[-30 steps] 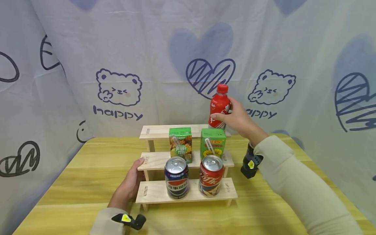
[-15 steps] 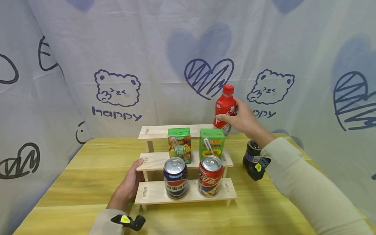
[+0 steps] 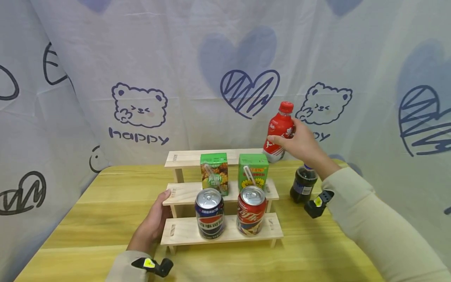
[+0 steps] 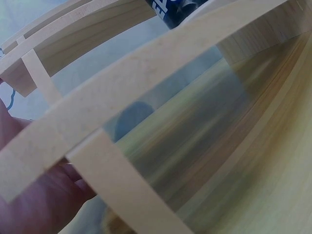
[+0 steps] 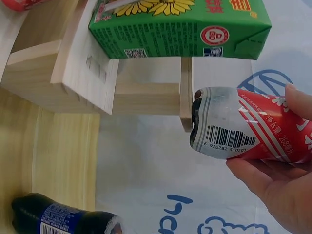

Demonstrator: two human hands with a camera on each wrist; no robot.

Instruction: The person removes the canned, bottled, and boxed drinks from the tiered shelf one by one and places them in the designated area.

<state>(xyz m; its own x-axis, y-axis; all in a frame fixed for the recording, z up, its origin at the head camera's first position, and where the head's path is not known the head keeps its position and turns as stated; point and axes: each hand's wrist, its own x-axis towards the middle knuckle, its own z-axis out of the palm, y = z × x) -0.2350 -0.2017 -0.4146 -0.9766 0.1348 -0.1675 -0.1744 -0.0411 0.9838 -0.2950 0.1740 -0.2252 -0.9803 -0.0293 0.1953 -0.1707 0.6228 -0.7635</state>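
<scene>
My right hand (image 3: 303, 143) grips a red-labelled plastic bottle (image 3: 279, 126) with a red cap. The bottle leans slightly right at the right end of the top step (image 3: 190, 157) of a three-step wooden rack. In the right wrist view its base (image 5: 209, 126) is close to the end of that board; contact cannot be told. My left hand (image 3: 153, 221) holds the left end of the middle step (image 3: 184, 192), its fingers partly hidden. Two green drink cartons, one left (image 3: 215, 174) and one right (image 3: 253, 170), stand on that step.
On the bottom step (image 3: 184, 232) stand a blue cola can (image 3: 210, 215) and a red cola can (image 3: 251, 211). A dark cola bottle (image 3: 303, 186) stands on the wooden table (image 3: 84, 223) right of the rack, beneath my right forearm. A printed curtain (image 3: 190, 78) hangs behind.
My right hand and the red bottle have moved right along the top step, and the bottle now tilts more. The dark bottle shows more from behind the sleeve. My left hand stays put.
</scene>
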